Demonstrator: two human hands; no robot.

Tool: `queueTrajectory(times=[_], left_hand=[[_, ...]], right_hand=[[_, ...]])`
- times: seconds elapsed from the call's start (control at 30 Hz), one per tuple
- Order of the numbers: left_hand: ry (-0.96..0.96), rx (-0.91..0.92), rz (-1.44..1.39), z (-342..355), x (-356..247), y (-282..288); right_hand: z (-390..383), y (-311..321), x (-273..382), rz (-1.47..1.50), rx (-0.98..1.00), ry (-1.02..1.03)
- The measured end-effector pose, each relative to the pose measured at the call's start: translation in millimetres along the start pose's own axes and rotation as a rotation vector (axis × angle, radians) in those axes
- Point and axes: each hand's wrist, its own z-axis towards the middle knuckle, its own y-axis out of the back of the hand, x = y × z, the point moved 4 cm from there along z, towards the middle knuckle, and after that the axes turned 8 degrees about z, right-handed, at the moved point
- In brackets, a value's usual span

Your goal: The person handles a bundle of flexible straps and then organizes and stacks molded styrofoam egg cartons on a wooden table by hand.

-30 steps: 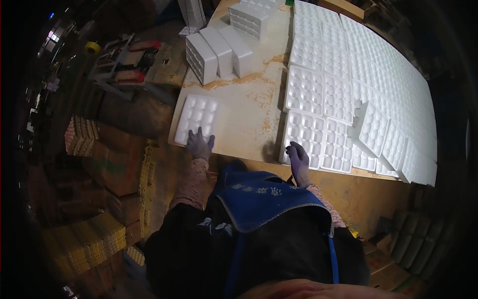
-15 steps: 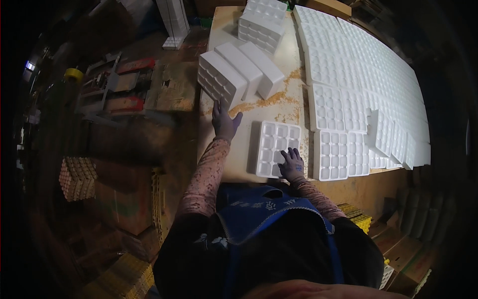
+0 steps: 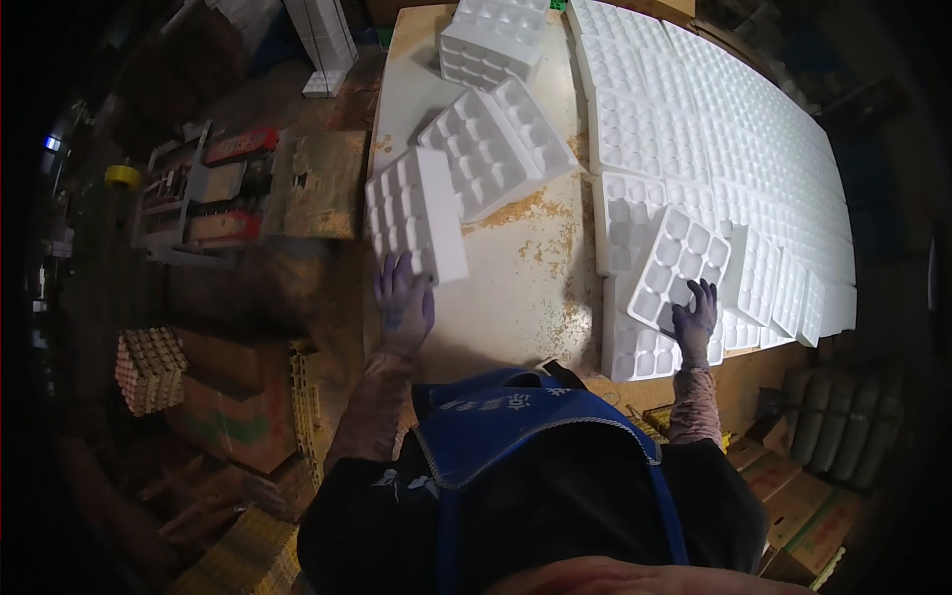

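My right hand (image 3: 697,317) grips the near right edge of a white foam tray (image 3: 678,266) with round-cornered cells. That tray is tilted over the near rows of similar trays on the right, partly hiding them. At the table's left side, my left hand (image 3: 402,305) is closed at the near edge of another white foam tray (image 3: 405,213), its fingers over the cell side. This tray leans on its edge, cells facing left. Just behind it, two more foam trays (image 3: 478,157) lean on each other with their cells showing. Both hands wear purple-grey gloves.
Rows of white foam trays (image 3: 694,119) cover the table's right side, with several tilted trays (image 3: 783,283) near its front. More trays (image 3: 491,45) stand at the far end. Yellowish crumbs lie on the pale tabletop (image 3: 526,297). Egg-tray stacks (image 3: 151,369) and cartons (image 3: 233,412) stand left.
My right hand has carried its tray from the table's middle rightward onto the rows. My left hand has moved left and nearer, and the leaning trays there have turned and spread apart.
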Motion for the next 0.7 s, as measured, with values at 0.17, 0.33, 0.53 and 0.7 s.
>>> queueTrajectory(times=[0.17, 0.33, 0.53, 0.7], left_hand=[[-0.015, 0.183, 0.132, -92.7, 1.5, -32.8], [0.135, 0.262, -0.026, -29.4, -25.2, -26.3], [0.141, 0.141, -0.151, 147.3, -66.2, -87.5], [0.274, 0.136, -0.420, 148.6, -9.1, -143.9]], right_hand=[[39.7, -11.4, 22.2, -0.019, -0.161, 0.147], [124.2, -124.2, 143.6, 0.637, 0.249, -0.004], [192.4, -231.9, 183.3, 0.512, 0.388, 0.051], [168.7, -244.6, 210.5, 0.335, 0.370, 0.110]])
